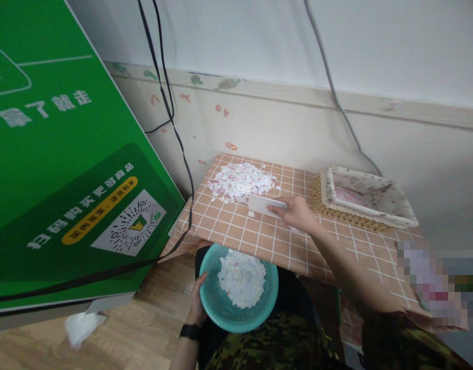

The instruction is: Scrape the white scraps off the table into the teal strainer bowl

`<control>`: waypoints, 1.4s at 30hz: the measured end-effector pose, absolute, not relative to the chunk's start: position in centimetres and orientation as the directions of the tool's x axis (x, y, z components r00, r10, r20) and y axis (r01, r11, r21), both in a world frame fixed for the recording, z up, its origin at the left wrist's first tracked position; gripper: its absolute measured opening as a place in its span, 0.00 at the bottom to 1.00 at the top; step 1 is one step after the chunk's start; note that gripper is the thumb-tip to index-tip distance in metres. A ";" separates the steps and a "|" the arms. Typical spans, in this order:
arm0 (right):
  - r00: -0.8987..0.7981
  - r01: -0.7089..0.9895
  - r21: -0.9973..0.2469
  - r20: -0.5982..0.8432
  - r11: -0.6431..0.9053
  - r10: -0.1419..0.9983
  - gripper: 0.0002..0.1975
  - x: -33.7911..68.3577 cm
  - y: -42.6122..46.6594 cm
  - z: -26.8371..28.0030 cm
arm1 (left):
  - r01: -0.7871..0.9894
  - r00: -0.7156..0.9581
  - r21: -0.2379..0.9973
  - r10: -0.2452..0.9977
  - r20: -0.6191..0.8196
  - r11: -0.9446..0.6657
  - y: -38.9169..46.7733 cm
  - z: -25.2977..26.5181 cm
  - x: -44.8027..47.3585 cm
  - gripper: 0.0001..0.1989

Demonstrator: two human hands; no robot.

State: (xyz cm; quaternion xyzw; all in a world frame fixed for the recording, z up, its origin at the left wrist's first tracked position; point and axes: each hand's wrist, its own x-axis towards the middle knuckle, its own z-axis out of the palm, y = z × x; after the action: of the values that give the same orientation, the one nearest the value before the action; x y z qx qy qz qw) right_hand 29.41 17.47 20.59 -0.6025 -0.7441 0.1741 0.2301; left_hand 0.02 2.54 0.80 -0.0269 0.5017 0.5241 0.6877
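My left hand (198, 297) grips the left rim of a teal plastic colander (272, 293), held over my lap just below the table edge. Many small white paper scraps (242, 280) lie in the colander. In my right hand (296, 213) is a flat white scraper (259, 204), its blade low over the tabletop. Just left of and behind the blade is a loose heap of torn paper bits (240, 182), white with some pinkish pieces. A few stray bits lie around the heap and by the scraper.
A brown checked cloth (236, 222) covers the table against the wall. At its right stands a cloth-lined wicker basket (369, 221). A large green sign (67, 169) fills the left side, with a black strap (184, 154) hanging before it. A white bag (83, 327) lies on the floor.
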 end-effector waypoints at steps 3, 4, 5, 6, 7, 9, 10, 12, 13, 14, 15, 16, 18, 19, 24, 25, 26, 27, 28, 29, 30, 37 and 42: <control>-0.137 0.820 -0.534 0.166 0.206 0.976 0.12 29.4 17.6 20.6 | -0.746 -0.059 0.493 0.693 -0.719 0.448 2.5 0.9 0.0 0.16; -0.147 0.813 -0.542 0.159 0.211 0.976 0.12 29.4 17.5 20.7 | -0.741 -0.075 0.504 0.692 -0.718 0.443 2.5 1.0 0.0 0.16; -0.167 0.805 -0.552 0.143 0.219 0.976 0.12 29.4 17.4 20.9 | -0.736 -0.089 0.515 0.691 -0.717 0.439 2.5 1.0 0.0 0.15; -0.190 0.798 -0.558 0.124 0.227 0.974 0.12 29.4 17.3 21.0 | -0.733 -0.101 0.523 0.691 -0.716 0.435 2.5 1.0 0.0 0.15; -0.210 0.794 -0.561 0.107 0.234 0.972 0.12 29.3 17.2 21.1 | -0.731 -0.108 0.528 0.690 -0.715 0.433 2.5 0.9 0.0 0.14; -0.226 0.795 -0.557 0.094 0.239 0.970 0.12 29.2 17.1 21.3 | -0.728 -0.108 0.531 0.693 -0.713 0.434 2.6 0.9 -0.1 0.14; -0.221 0.799 -0.552 0.101 0.240 0.970 0.12 29.2 17.1 21.2 | -0.727 -0.108 0.534 0.696 -0.710 0.432 2.6 0.8 -0.1 0.14; -0.201 0.807 -0.538 0.136 0.243 0.970 0.13 29.2 17.2 21.1 | -0.728 -0.107 0.539 0.707 -0.699 0.423 2.6 0.7 -0.1 0.14; -0.201 0.808 -0.533 0.153 0.252 0.968 0.13 29.3 17.3 21.0 | -0.729 -0.103 0.539 0.712 -0.695 0.421 2.6 0.6 -0.2 0.14; -0.209 0.805 -0.530 0.165 0.265 0.964 0.13 29.3 17.3 21.0 | -0.730 -0.099 0.538 0.714 -0.693 0.421 2.5 0.5 -0.2 0.14; -0.227 0.801 -0.529 0.168 0.282 0.959 0.13 29.3 17.2 21.0 | -0.731 -0.094 0.536 0.715 -0.693 0.423 2.5 0.4 -0.2 0.14; -0.251 0.795 -0.528 0.163 0.300 0.954 0.13 29.4 17.2 21.0 | -0.731 -0.086 0.533 0.716 -0.692 0.427 2.5 0.3 -0.2 0.14; -0.297 0.786 -0.523 0.146 0.329 0.944 0.14 29.4 17.1 21.1 | -0.732 -0.076 0.529 0.722 -0.688 0.428 2.5 0.1 -0.3 0.14; -0.308 0.788 -0.517 0.140 0.335 0.941 0.14 29.4 17.1 21.1 | -0.732 -0.075 0.531 0.724 -0.685 0.426 2.5 0.0 -0.3 0.15; -0.268 0.806 -0.486 0.210 0.338 0.940 0.13 29.6 17.3 21.0 | -0.723 -0.121 0.556 0.716 -0.688 0.411 2.5 -0.4 -0.4 0.15; -0.273 0.800 -0.489 0.220 0.348 0.936 0.13 29.7 17.3 21.0 | -0.722 -0.123 0.556 0.714 -0.689 0.412 2.4 -0.4 -0.4 0.15; -0.292 0.789 -0.494 0.222 0.366 0.930 0.12 29.8 17.3 21.0 | -0.724 -0.117 0.552 0.715 -0.689 0.414 2.4 -0.3 -0.3 0.15; -0.325 0.774 -0.500 0.216 0.390 0.921 0.12 29.8 17.2 21.1 | -0.726 -0.104 0.545 0.717 -0.689 0.419 2.4 -0.2 -0.3 0.14; -0.363 0.757 -0.503 0.208 0.418 0.908 0.12 29.8 17.1 21.2 | -0.729 -0.089 0.536 0.717 -0.692 0.427 2.4 -0.1 -0.3 0.14; -0.400 0.742 -0.502 0.201 0.445 0.894 0.12 29.8 17.0 21.3 | -0.730 -0.074 0.525 0.713 -0.697 0.438 2.4 0.0 -0.2 0.14; -0.427 0.730 -0.500 0.199 0.466 0.882 0.11 29.7 17.0 21.4 | -0.729 -0.066 0.518 0.708 -0.703 0.446 2.4 0.1 -0.2 0.14; -0.390 0.761 -0.475 0.208 0.442 0.897 0.12 29.5 17.8 20.9 | -0.731 -0.091 0.534 0.715 -0.693 0.425 2.5 0.5 -0.2 0.14; -0.307 0.807 -0.446 0.245 0.388 0.920 0.11 30.4 18.1 20.3 | -0.728 -0.064 0.516 0.705 -0.706 0.450 2.6 1.3 0.0 0.14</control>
State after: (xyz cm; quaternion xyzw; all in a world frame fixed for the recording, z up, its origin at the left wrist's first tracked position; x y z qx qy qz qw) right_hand 30.41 18.10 20.33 -0.5400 -0.7994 0.1203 0.2345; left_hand 0.01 2.62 1.27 -0.0114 0.5075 0.5240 0.6839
